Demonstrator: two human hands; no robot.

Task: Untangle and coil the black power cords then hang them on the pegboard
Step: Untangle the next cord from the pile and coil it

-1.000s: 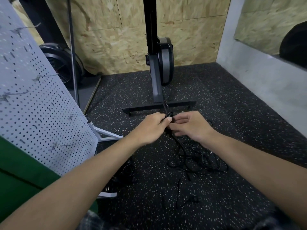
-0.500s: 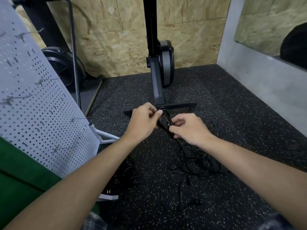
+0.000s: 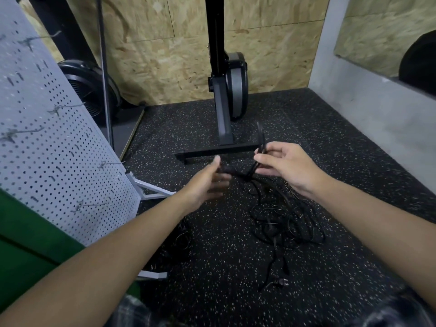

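My right hand (image 3: 289, 167) pinches a folded loop of black power cord (image 3: 260, 147) between thumb and fingers, held above the floor. From it a thick strand (image 3: 232, 171) runs left to my left hand (image 3: 206, 184), which is blurred, its thumb and fingers spread around the strand's end. Below my right hand the rest of the cords lie in a loose tangle (image 3: 289, 224) on the floor, with a plug (image 3: 282, 282) trailing toward me. The grey pegboard (image 3: 47, 149) leans at the left, with several bare metal hooks (image 3: 107, 164).
A second dark cord bundle (image 3: 181, 237) lies by the pegboard's white foot (image 3: 154, 193). A black stand with a crossbar base (image 3: 219, 151) rises just beyond my hands. A fan (image 3: 88, 88) sits behind the pegboard, and a grey wall (image 3: 377, 114) borders the right.
My hands have drawn apart. The right hand moved right and up with the cord loop; the left hand loosened its fingers and dropped back to the left.
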